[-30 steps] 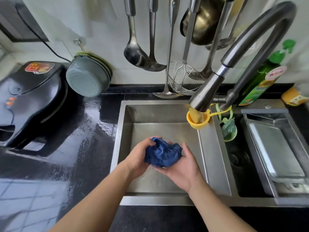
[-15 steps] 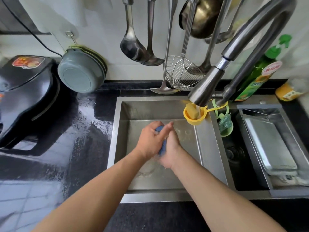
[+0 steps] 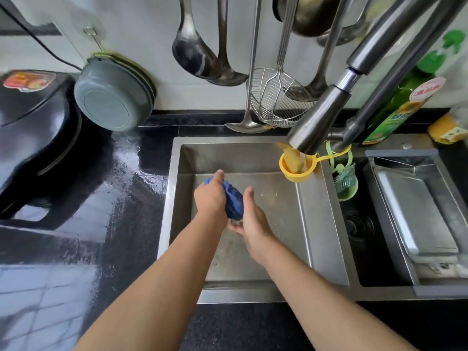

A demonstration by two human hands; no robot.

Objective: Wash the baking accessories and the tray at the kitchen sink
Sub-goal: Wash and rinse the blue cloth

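Both hands meet over the middle of the left sink basin [image 3: 182, 224]. The left hand [image 3: 211, 198] is curled over a crumpled blue cloth [image 3: 234, 202], its back turned up and its fingers wrapped round the far side. The right hand [image 3: 250, 216] presses against the cloth from the other side, thumb raised, its palm cupped under the cloth's lower end. The cloth is squeezed between the two, above the basin floor.

The tap [image 3: 319, 122] reaches in from the back right corner, its spout above a yellow cup [image 3: 297, 171] hung at the basin's back right edge with a yellow sponge [image 3: 292, 159] in it. Beside that hangs a green holder [image 3: 345, 182]. In the right basin the tray [image 3: 415, 214] lies tilted in a metal rack [image 3: 395, 158].

Behind the sink, ladles [image 3: 192, 54] and a wire skimmer [image 3: 276, 102] hang on the wall. A green bottle [image 3: 397, 105] stands at the counter's back right. On the wet black counter [image 3: 101, 198] to the left sit grey bowls [image 3: 111, 100] leaning on the wall and a black cooker [image 3: 33, 138].
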